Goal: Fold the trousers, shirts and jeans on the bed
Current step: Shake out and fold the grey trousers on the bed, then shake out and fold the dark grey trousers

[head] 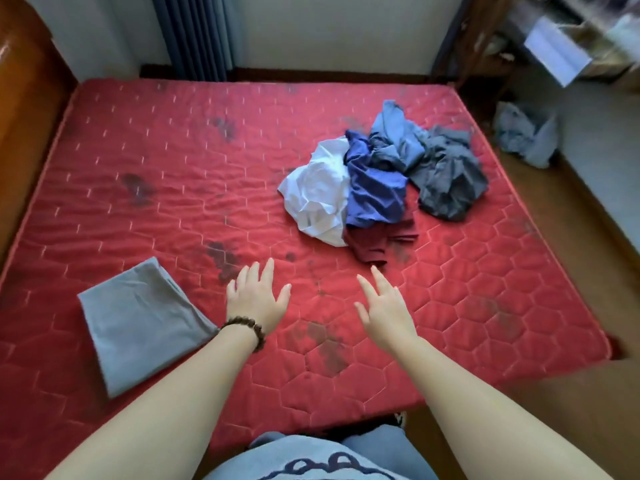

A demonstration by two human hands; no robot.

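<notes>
A: Progress?
B: One grey folded garment (138, 323) lower left of the red mattress (173, 174). Crumpled pile (377, 181) centre-right, approx. five pcs, not yet folded.
A: Hands?
B: Left hand (256, 296) & right hand (384, 306) both spread wide, holding nothing, low centre, near the pile.

Open mattress ahead of you, obstacles at near left and far right.

Your left hand (258, 297) and right hand (384, 303) hover with fingers spread over bare red mattress (166, 161), nothing between them. A folded grey garment (138, 323) lies just beside your left wrist. The crumpled clothes pile (381, 178) sits beyond your right hand, its maroon edge nearest. The wooden headboard (24, 109) bounds the left side.
</notes>
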